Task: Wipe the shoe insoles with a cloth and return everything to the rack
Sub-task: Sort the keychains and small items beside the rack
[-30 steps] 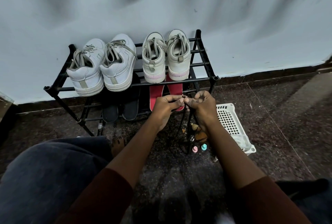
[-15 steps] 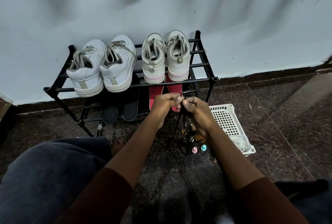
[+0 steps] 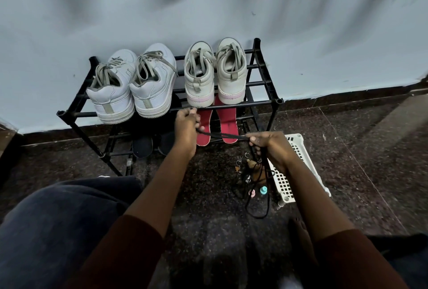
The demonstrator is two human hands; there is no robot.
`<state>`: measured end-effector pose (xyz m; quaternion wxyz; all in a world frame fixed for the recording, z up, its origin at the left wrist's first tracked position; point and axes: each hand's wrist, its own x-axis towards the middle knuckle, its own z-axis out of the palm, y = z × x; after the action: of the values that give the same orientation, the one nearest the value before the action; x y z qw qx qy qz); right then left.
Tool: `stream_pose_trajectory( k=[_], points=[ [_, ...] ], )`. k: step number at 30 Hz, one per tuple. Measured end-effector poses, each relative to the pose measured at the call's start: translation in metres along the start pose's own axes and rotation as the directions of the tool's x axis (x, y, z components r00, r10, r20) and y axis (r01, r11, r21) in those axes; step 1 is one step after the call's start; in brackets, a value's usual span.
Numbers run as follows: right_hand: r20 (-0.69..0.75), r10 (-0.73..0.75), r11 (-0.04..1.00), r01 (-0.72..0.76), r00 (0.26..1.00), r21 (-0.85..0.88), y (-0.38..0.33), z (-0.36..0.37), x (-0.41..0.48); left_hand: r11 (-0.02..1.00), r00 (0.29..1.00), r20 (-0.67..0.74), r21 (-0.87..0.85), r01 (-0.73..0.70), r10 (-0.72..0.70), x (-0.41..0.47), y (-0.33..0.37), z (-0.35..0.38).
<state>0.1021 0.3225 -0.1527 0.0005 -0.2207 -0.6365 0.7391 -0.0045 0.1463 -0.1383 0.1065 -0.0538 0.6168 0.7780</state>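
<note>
Fingers (image 3: 194, 119) of left hand (image 3: 185, 133) and right hand (image 3: 271, 147) pinch a black cord (image 3: 222, 135), stretched between them (centre frame). Red insoles (image 3: 228, 121) lie just behind the cord, on the rack's (image 3: 279, 101) lower shelf.

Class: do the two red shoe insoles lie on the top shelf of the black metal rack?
No: the red insoles lie on the rack's lower tier, under the beige sneakers.

No lettering, label, brand or number can be read anywhere in this view.
</note>
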Motion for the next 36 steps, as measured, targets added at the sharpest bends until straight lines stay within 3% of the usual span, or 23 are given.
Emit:
stream_pose_trajectory(
  k=[2,3,6,9,15,22,24,29,32,36],
  points=[
    [-0.046,-0.054,0.988,0.047,0.997,-0.145,-0.007,0.007,0.001,0.948,0.985,0.151,0.296,-0.12,0.077,-0.006,-0.006,0.006],
    [-0.058,-0.081,0.98,0.069,0.995,-0.186,-0.01,0.011,0.001,0.876,0.961,0.264,0.44,-0.198,0.085,-0.009,-0.01,0.01],
    [-0.049,-0.115,0.975,0.104,0.992,-0.194,-0.015,0.019,0.002,0.651,0.877,0.48,0.67,-0.357,-0.013,-0.019,-0.022,0.023],
    [-0.027,-0.125,0.976,0.118,0.992,-0.182,-0.016,0.02,0.002,0.569,0.885,0.445,0.767,-0.297,-0.138,-0.024,-0.028,0.027],
    [-0.038,-0.058,0.985,0.05,0.998,-0.165,-0.016,0.008,-0.001,0.507,0.919,0.385,0.811,-0.293,-0.085,-0.018,-0.025,0.016],
    [-0.06,-0.045,0.978,0.031,0.997,-0.208,-0.02,-0.007,-0.003,0.344,0.98,0.176,0.929,-0.135,-0.092,-0.007,-0.016,-0.003],
    [-0.053,-0.085,0.957,0.067,0.995,-0.281,-0.023,-0.002,-0.003,0.342,0.969,0.225,0.923,-0.178,-0.1,-0.013,-0.017,0.0],
    [0.016,-0.158,0.903,0.151,0.987,-0.402,-0.023,0.013,-0.002,0.506,0.888,0.431,0.808,-0.301,-0.161,-0.026,-0.027,0.021],
    [0.042,-0.138,0.925,0.144,0.989,-0.351,-0.023,0.016,-0.005,0.558,0.884,0.433,0.784,-0.272,-0.177,-0.029,-0.028,0.024],
    [0.006,-0.093,0.946,0.09,0.996,-0.311,-0.024,0.011,-0.006,0.524,0.893,0.422,0.802,-0.286,-0.158,-0.024,-0.027,0.017]
  ],
)
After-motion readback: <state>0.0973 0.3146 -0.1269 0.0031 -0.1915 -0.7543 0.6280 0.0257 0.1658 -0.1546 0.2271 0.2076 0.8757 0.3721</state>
